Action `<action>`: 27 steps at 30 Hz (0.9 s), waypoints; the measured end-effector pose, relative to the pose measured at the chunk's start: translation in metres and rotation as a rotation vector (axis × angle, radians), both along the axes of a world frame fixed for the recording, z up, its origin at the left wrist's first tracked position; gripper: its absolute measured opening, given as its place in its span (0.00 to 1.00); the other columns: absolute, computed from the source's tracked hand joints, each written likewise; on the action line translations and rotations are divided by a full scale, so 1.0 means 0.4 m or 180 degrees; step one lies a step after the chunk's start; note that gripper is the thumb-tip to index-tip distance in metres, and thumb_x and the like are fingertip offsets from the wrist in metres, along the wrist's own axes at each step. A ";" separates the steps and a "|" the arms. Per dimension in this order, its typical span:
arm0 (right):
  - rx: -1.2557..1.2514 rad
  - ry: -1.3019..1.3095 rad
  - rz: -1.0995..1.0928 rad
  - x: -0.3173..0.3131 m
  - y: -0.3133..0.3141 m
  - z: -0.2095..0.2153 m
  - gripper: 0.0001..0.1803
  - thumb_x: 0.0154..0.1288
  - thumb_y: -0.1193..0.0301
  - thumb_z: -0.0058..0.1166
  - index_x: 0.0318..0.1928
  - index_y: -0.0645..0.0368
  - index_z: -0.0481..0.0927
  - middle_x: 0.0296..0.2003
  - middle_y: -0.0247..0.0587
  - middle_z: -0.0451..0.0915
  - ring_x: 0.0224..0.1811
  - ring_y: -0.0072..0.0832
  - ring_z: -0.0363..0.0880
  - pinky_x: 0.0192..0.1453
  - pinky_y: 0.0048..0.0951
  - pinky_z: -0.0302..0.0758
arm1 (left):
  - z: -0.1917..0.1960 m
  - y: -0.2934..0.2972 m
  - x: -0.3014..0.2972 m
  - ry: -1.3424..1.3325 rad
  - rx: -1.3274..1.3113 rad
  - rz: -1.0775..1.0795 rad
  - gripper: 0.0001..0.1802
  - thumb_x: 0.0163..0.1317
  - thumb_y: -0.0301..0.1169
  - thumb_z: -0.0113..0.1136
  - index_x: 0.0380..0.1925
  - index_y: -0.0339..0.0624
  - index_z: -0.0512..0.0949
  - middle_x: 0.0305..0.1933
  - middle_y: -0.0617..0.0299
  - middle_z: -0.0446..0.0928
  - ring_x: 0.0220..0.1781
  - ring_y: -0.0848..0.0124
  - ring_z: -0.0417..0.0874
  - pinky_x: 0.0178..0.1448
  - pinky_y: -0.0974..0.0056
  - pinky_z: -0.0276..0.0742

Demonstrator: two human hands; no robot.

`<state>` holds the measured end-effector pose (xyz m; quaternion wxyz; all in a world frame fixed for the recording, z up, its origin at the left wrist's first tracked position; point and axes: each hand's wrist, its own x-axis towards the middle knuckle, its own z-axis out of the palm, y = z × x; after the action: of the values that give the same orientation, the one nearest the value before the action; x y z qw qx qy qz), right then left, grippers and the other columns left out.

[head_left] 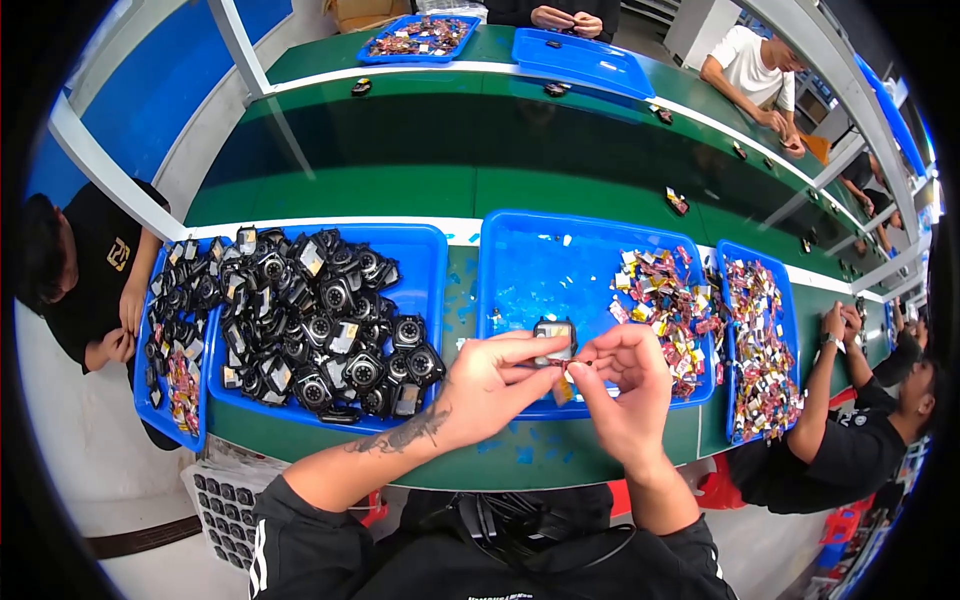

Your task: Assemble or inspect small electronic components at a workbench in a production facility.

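My left hand (pixel 492 382) and my right hand (pixel 622 385) meet over the front edge of a blue tray (pixel 545 270). Together they hold a small black boxy part (pixel 555 335) with a pale face. The left fingers pinch it from the left. My right thumb and fingers close on it from the right, and a small yellowish piece (pixel 563 390) shows just below them. The tray holds a heap of small colourful wrapped pieces (pixel 665 305) on its right side.
Left of it, a blue tray (pixel 425 255) is piled with black round-lens parts (pixel 320 320). Further blue trays (pixel 790 320) stand at far left and right. People sit on both sides and across the green bench (pixel 440 150). A white crate (pixel 225 495) sits below.
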<state>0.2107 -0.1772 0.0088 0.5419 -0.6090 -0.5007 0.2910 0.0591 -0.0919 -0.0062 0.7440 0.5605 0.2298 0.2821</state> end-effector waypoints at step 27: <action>0.0193 -0.0457 -0.0170 -0.014 0.077 -0.014 0.24 0.55 0.88 0.60 0.52 0.62 0.73 0.41 0.39 0.76 0.42 0.23 0.79 0.43 0.26 0.84 | 0.016 -0.011 0.000 -0.0549 0.0060 0.0596 0.36 0.67 0.18 0.50 0.74 0.45 0.51 0.65 0.46 0.69 0.61 0.67 0.76 0.57 0.69 0.76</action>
<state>0.2051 -0.1462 0.0033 0.5303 -0.6248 -0.5305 0.2167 0.0590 -0.0965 0.0002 0.7261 0.5172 0.2136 0.3996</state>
